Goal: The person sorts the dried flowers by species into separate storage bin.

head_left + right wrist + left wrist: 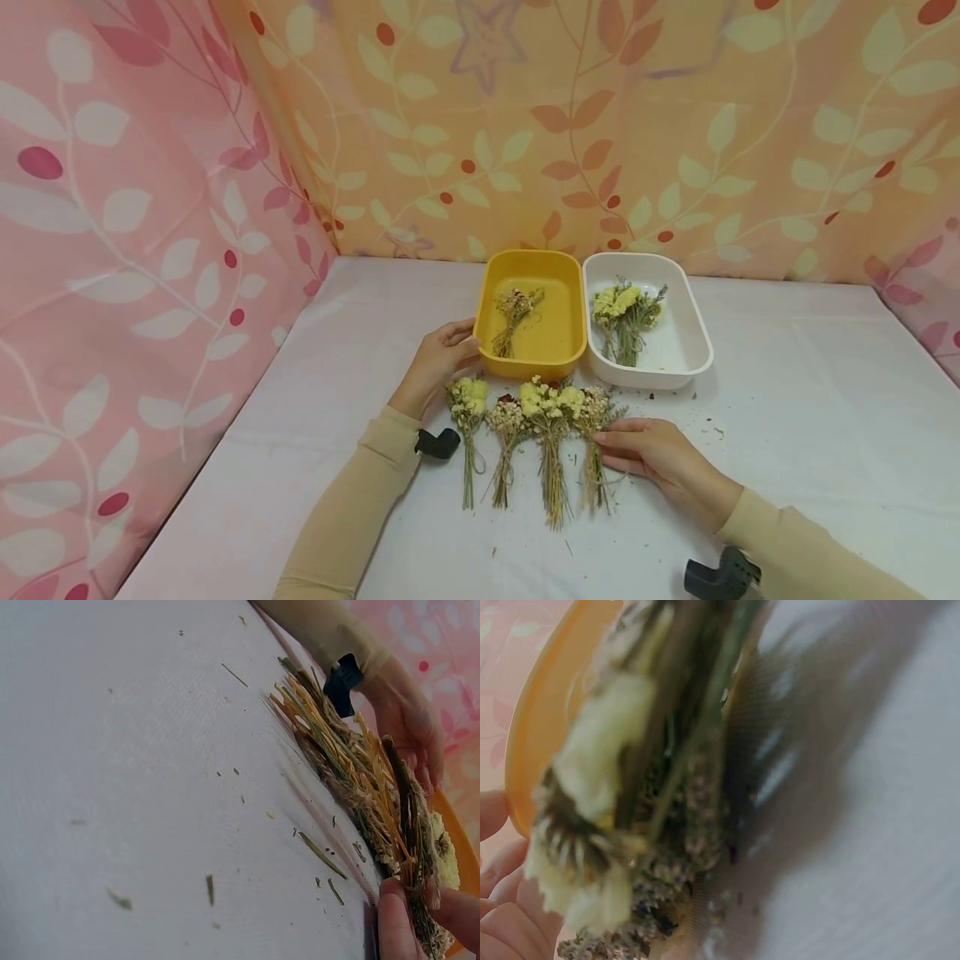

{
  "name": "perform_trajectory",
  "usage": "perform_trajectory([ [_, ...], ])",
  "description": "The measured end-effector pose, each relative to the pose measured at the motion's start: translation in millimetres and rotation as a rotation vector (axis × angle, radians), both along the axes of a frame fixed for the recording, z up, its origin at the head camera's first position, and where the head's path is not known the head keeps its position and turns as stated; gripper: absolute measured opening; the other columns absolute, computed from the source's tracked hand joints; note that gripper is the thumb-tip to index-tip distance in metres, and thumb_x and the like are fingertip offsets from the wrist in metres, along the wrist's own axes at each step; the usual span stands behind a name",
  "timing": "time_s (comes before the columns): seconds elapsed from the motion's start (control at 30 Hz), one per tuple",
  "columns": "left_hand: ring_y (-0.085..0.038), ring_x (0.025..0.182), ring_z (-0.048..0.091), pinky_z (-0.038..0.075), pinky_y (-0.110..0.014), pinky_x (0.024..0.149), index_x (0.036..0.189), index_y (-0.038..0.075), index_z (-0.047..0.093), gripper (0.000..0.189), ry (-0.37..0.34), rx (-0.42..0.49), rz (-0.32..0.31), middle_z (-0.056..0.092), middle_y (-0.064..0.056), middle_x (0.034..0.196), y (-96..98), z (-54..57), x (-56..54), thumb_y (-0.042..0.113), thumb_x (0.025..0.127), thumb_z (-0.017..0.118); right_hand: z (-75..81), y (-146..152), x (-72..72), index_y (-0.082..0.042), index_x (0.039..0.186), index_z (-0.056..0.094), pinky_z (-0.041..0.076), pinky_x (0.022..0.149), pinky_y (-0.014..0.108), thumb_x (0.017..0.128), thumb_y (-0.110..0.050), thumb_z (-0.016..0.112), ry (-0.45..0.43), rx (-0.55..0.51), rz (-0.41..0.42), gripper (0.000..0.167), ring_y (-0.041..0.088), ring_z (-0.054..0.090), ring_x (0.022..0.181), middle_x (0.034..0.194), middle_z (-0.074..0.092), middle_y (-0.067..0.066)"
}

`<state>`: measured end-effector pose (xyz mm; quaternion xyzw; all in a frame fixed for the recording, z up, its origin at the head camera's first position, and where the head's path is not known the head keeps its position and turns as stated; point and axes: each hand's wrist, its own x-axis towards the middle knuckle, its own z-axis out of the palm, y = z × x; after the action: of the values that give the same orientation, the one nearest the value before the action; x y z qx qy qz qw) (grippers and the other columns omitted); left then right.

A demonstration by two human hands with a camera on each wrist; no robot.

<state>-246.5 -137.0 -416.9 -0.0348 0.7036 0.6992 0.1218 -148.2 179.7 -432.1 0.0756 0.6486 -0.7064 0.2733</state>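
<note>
Several small dried flower bouquets lie in a row with stems towards me. My right hand (660, 454) pinches the rightmost one, a cream-flowered bouquet (595, 417), between thumb and fingers just below its heads; the right wrist view shows its twine-tied stems (409, 817). At the left side of the yellow tray (531, 367), my left hand (438, 358) touches the rim with loosely bent fingers. Nearest to it is a yellow-flowered bouquet (468, 400), which looms blurred in the left wrist view. Between lie a pale bouquet (507, 421) and a yellow-and-white bouquet (551, 408).
One small bouquet (514, 312) lies inside the yellow tray. Beside that tray stands a white tray (693, 333) holding yellow-flowered bouquets (622, 308). Plant crumbs (322, 855) dot the white tablecloth (810, 433). Patterned curtains (562, 125) close off the back and sides.
</note>
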Motion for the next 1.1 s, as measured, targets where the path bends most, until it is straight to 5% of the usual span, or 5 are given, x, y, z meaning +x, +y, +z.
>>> perform_trajectory([
  [0.2, -0.035, 0.123, 0.062, 0.055, -0.040, 0.103, 0.147, 0.012, 0.049, 0.048, -0.003, 0.006, 0.000, 0.053, -0.013, 0.148, -1.0, 0.1, 0.0, 0.011, 0.100, 0.060, 2.1, -2, -3.6, -0.002, 0.099, 0.072, 0.062, 0.085, 0.025, 0.091, -0.008, 0.071, -0.045, 0.016, -0.009, 0.010, 0.010, 0.074, 0.084, 0.093, 0.075, 0.000],
  [0.37, -0.036, 0.126, 0.060, 0.054, -0.041, 0.104, 0.148, 0.011, 0.048, 0.050, -0.021, 0.021, 0.000, 0.051, -0.013, 0.149, -1.0, 1.1, -0.4, 0.011, 0.100, 0.060, 3.0, -4, -4.6, -0.004, 0.096, 0.072, 0.062, 0.083, 0.025, 0.091, -0.007, 0.071, -0.057, 0.018, -0.018, 0.006, 0.010, 0.074, 0.081, 0.090, 0.075, 0.000],
  [0.53, -0.037, 0.127, 0.059, 0.054, -0.042, 0.105, 0.148, 0.010, 0.047, 0.050, -0.016, 0.022, -0.006, 0.051, -0.015, 0.149, -1.0, 0.4, -0.9, 0.011, 0.100, 0.060, 3.5, -1, -1.6, 0.004, 0.111, 0.066, 0.062, 0.085, 0.027, 0.091, -0.006, 0.070, -0.058, 0.010, -0.025, 0.023, 0.011, 0.074, 0.084, 0.094, 0.075, 0.000],
  [0.77, -0.037, 0.127, 0.059, 0.054, -0.042, 0.105, 0.149, 0.010, 0.047, 0.051, -0.006, 0.020, -0.016, 0.051, -0.014, 0.149, -0.8, 0.8, -1.4, 0.010, 0.100, 0.060, 6.8, 5, 4.1, 0.018, 0.140, 0.039, 0.061, 0.089, 0.027, 0.091, -0.007, 0.071, -0.052, 0.012, -0.045, 0.063, 0.011, 0.073, 0.091, 0.099, 0.074, 0.000],
  [1.1, -0.037, 0.127, 0.059, 0.054, -0.042, 0.104, 0.149, 0.011, 0.047, 0.051, -0.007, 0.015, -0.012, 0.051, -0.014, 0.149, -0.8, 1.6, -1.5, 0.010, 0.100, 0.061, 15.3, 11, 9.7, 0.017, 0.137, 0.044, 0.061, 0.088, 0.026, 0.091, -0.011, 0.071, -0.003, 0.040, -0.031, 0.060, 0.011, 0.071, 0.092, 0.100, 0.072, 0.000],
])
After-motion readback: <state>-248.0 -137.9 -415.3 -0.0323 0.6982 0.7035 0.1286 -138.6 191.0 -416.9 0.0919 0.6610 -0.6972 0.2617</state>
